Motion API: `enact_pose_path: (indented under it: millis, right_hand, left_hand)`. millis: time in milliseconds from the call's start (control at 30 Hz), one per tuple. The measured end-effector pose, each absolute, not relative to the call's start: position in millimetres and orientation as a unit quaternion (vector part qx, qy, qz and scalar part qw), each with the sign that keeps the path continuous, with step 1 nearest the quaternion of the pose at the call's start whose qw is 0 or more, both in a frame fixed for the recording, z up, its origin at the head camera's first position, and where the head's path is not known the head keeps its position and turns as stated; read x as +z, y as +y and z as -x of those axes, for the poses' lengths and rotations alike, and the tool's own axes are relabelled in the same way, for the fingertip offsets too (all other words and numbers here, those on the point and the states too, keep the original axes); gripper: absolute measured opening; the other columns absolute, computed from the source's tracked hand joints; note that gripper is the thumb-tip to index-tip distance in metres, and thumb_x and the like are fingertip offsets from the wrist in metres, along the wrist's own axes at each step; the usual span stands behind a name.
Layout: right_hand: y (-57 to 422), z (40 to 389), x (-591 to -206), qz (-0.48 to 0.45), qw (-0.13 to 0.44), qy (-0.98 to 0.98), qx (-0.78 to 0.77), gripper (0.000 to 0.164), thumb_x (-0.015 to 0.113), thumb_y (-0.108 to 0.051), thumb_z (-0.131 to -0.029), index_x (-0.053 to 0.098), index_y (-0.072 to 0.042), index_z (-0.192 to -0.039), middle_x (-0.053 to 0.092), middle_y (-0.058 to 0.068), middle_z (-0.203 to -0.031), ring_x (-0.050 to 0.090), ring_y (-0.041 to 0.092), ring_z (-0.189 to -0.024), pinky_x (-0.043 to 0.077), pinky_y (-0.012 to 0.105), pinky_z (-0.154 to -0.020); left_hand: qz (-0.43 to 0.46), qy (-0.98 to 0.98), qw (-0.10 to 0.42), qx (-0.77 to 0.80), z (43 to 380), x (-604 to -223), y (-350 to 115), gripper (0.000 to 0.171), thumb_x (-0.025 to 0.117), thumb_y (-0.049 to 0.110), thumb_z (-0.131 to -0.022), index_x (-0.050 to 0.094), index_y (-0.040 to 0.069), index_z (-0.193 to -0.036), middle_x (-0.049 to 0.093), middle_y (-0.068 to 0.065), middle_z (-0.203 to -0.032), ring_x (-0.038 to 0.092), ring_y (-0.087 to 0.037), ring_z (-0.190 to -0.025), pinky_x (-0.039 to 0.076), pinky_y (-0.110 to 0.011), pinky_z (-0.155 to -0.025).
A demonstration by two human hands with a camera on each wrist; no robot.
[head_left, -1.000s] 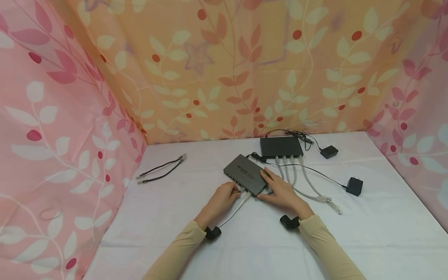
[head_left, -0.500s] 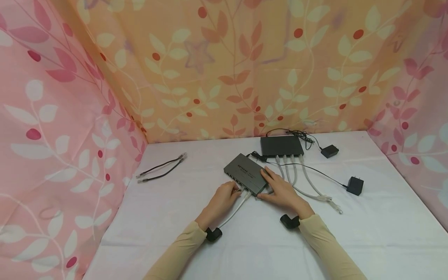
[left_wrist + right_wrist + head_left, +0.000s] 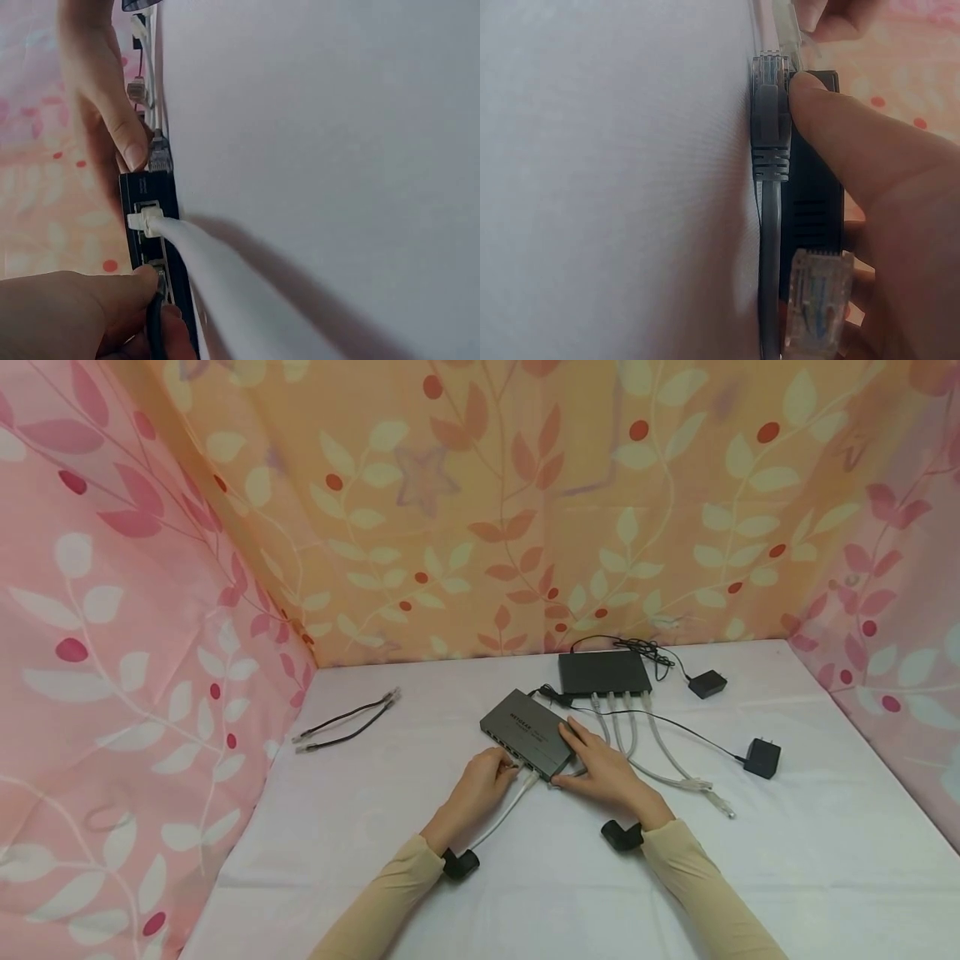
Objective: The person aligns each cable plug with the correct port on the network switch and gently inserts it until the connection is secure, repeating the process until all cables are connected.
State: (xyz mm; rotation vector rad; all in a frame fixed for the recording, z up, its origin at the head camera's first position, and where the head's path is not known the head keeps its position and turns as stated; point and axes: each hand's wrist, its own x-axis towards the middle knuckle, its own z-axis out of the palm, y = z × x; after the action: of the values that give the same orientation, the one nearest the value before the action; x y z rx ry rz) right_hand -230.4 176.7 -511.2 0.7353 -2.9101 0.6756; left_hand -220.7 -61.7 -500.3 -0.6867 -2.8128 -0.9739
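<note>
A grey NETGEAR network switch [image 3: 525, 727] lies at an angle on the white cloth, its row of ports turned toward me. My left hand [image 3: 480, 781] pinches a dark Ethernet cable [image 3: 155, 319] between thumb and finger, its plug right at a port. In the port beside it sits the white plug [image 3: 152, 223] of a white Ethernet cable [image 3: 504, 814], which runs back under my left wrist. My right hand [image 3: 600, 770] holds the switch by its right end, thumb at the front corner and fingers over the top. Near that thumb lies a grey cable's clear plug [image 3: 771, 97].
Behind the switch stands a black box [image 3: 603, 673] with several grey cables [image 3: 660, 747] trailing from its front. Two black power adapters [image 3: 762, 758] lie at the right on thin cords. Two short dark cables [image 3: 348, 722] rest at the left. Patterned cloth [image 3: 420, 527] walls the back and sides.
</note>
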Motion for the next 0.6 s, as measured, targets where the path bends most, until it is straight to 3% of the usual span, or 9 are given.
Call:
enact_pose_path:
  millis: [333, 600]
  right_hand:
    - [177.1, 227.9, -508.4, -0.244, 0.037, -0.942, 0.229, 0.086, 0.059, -0.056, -0.073, 0.022, -0.015, -0.139, 0.016, 0.008, -0.145, 0.029, 0.029, -0.126, 0.043, 0.041, -0.067]
    - [172.8, 226.2, -506.5, -0.237, 0.050, -0.945, 0.221, 0.090, 0.062, -0.056, -0.070, 0.025, -0.012, -0.138, 0.019, 0.010, -0.144, 0.029, 0.032, -0.125, 0.043, 0.048, -0.074]
  left_hand:
    - [0.217, -0.921, 0.027, -0.321, 225.6, -502.1, -57.1, 0.014, 0.062, 0.020, -0.082, 0.061, 0.008, -0.088, 0.055, 0.004, -0.072, 0.046, -0.004, -0.060, 0.038, -0.016, -0.052]
    - [0.223, -0.919, 0.025, -0.324, 230.0, -504.9, -57.3, 0.015, 0.063, 0.021, -0.080, 0.061, 0.008, -0.087, 0.057, 0.003, -0.073, 0.047, -0.004, -0.060, 0.039, -0.016, -0.052]
